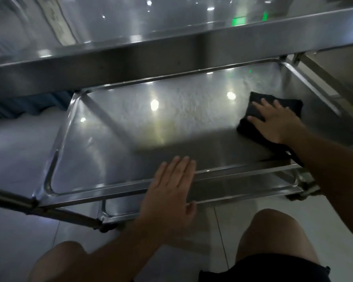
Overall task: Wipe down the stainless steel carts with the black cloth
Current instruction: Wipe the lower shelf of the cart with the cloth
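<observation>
The middle shelf [151,123] of a stainless steel cart fills the view, a shiny tray with a raised rim. A black cloth [253,127] lies flat on its right side. My right hand [273,121] presses on the cloth with the fingers spread and straight. My left hand [171,188] rests flat on the shelf's near rim, fingers straight and together, thumb hanging over the front edge.
The cart's top shelf [171,37] overhangs at the top of the view. A lower shelf [118,212] shows beneath the near rim. A handle bar [12,198] juts out at the left. Below are the pale tiled floor [18,159] and my knees [271,226].
</observation>
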Demonstrator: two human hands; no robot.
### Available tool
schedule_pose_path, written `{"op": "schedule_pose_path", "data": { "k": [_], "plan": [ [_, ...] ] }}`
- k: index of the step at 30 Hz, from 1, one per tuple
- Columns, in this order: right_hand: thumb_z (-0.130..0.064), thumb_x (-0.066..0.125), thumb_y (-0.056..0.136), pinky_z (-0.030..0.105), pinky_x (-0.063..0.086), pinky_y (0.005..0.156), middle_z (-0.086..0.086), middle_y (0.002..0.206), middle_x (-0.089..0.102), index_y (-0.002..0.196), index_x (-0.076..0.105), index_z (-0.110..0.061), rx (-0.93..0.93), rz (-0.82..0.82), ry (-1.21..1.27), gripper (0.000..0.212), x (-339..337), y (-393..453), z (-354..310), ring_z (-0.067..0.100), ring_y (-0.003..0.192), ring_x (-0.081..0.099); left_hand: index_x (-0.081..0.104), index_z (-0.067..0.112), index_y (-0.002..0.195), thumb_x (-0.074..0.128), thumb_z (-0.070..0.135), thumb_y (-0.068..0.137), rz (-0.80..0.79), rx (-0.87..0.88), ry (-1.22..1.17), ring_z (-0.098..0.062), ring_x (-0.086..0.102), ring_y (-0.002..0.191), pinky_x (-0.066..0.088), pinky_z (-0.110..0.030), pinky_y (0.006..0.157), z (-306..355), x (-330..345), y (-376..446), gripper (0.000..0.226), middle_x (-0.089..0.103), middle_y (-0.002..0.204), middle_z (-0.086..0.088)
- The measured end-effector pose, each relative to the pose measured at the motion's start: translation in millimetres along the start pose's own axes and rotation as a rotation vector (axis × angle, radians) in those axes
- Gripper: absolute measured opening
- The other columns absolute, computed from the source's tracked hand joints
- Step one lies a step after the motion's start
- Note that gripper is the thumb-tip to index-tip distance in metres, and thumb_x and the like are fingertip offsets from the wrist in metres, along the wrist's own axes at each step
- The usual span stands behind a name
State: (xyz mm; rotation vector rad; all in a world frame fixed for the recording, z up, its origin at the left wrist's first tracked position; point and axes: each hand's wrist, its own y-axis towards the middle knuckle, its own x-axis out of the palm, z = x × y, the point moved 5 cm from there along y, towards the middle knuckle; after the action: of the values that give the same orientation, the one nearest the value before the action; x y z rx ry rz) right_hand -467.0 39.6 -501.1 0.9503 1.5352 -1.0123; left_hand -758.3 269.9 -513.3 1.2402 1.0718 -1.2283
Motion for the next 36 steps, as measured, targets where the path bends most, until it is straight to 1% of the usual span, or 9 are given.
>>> {"op": "schedule_pose_path", "data": {
  "k": [2, 5, 11, 15, 18, 22, 26, 32, 36],
  "plan": [
    [-0.078, 0.013, 0.095, 0.052, 0.006, 0.127, -0.009, 0.174, 0.002, 0.164, 0.008, -0.039, 0.076, -0.008, 0.026, 0.08, 3, -3, -10, 0.025, 0.16, 0.001, 0.015, 0.013, 0.169, 0.057, 0.058, 0.087, 0.028, -0.154, -0.018, -0.026, 0.007, 0.163, 0.008, -0.051, 0.13, -27, -2, -30, 0.102, 0.017, 0.175, -0.009],
    [-0.078, 0.011, 0.094, 0.053, 0.004, 0.127, -0.007, 0.174, 0.002, 0.165, 0.008, -0.037, 0.089, 0.001, 0.06, 0.082, 4, -7, -53, 0.029, 0.16, -0.001, 0.018, 0.011, 0.168, 0.058, 0.061, 0.088, -0.008, -0.164, 0.0, -0.026, 0.006, 0.163, 0.015, -0.053, 0.13, -40, 5, -47, 0.102, 0.015, 0.176, -0.01],
    [-0.076, 0.015, 0.097, 0.05, 0.004, 0.127, -0.008, 0.174, 0.004, 0.165, 0.009, -0.036, -0.35, -0.009, -0.016, 0.079, 28, -26, -222, 0.026, 0.16, 0.0, 0.013, 0.013, 0.169, 0.051, 0.066, 0.089, -0.057, -0.138, 0.021, -0.023, -0.001, 0.164, 0.002, -0.045, 0.13, -47, 5, -42, 0.104, 0.009, 0.177, -0.009],
    [-0.08, 0.005, 0.092, 0.045, 0.002, 0.129, -0.013, 0.173, 0.001, 0.163, 0.005, -0.042, -0.558, -0.058, -0.063, 0.081, 30, -33, -231, 0.018, 0.16, -0.003, -0.01, 0.02, 0.168, 0.044, 0.066, 0.092, -0.058, -0.102, -0.01, -0.016, -0.02, 0.161, -0.01, -0.04, 0.13, -50, 0, -42, 0.104, -0.01, 0.177, -0.003],
    [-0.082, 0.007, 0.089, 0.047, 0.01, 0.128, -0.011, 0.173, 0.007, 0.163, 0.012, -0.041, -0.434, -0.009, -0.049, 0.086, 21, -29, -172, 0.021, 0.16, 0.005, -0.016, 0.021, 0.167, 0.045, 0.061, 0.092, -0.035, -0.088, -0.046, -0.015, -0.022, 0.16, -0.012, -0.039, 0.129, -49, -2, -44, 0.105, -0.013, 0.177, -0.001],
    [-0.077, 0.018, 0.096, 0.053, 0.011, 0.126, -0.004, 0.174, 0.008, 0.164, 0.014, -0.036, 0.004, 0.023, -0.001, 0.079, 10, -14, -90, 0.029, 0.159, 0.006, -0.024, 0.024, 0.164, 0.046, 0.06, 0.091, -0.04, -0.066, -0.092, -0.013, -0.031, 0.156, -0.019, -0.037, 0.127, -47, -1, -45, 0.108, -0.023, 0.175, 0.002],
    [-0.074, 0.013, 0.096, 0.056, 0.002, 0.126, -0.003, 0.174, -0.001, 0.165, 0.009, -0.033, 0.196, 0.001, 0.057, 0.08, 18, 2, -148, 0.034, 0.159, -0.004, -0.019, 0.022, 0.166, 0.046, 0.06, 0.091, -0.027, -0.075, -0.122, -0.012, -0.032, 0.156, -0.023, -0.035, 0.124, -50, -2, -44, 0.107, -0.023, 0.175, 0.002],
    [-0.079, 0.016, 0.096, 0.052, 0.002, 0.128, -0.006, 0.174, 0.002, 0.165, 0.01, -0.037, -0.542, -0.068, -0.044, 0.08, 36, -19, -340, 0.028, 0.16, -0.001, -0.009, 0.021, 0.169, 0.053, 0.056, 0.089, -0.025, -0.073, -0.135, -0.016, -0.02, 0.16, -0.022, -0.035, 0.124, -56, -4, -41, 0.107, -0.015, 0.176, -0.001],
    [-0.083, 0.01, 0.09, 0.047, 0.004, 0.129, -0.013, 0.173, 0.004, 0.163, 0.009, -0.043, -0.744, -0.081, -0.106, 0.083, 36, -28, -326, 0.019, 0.159, 0.001, -0.005, 0.021, 0.169, 0.053, 0.052, 0.09, -0.021, -0.054, -0.136, -0.016, -0.013, 0.162, -0.01, -0.039, 0.13, -59, -2, -42, 0.103, -0.009, 0.177, -0.002]
  ]
}}
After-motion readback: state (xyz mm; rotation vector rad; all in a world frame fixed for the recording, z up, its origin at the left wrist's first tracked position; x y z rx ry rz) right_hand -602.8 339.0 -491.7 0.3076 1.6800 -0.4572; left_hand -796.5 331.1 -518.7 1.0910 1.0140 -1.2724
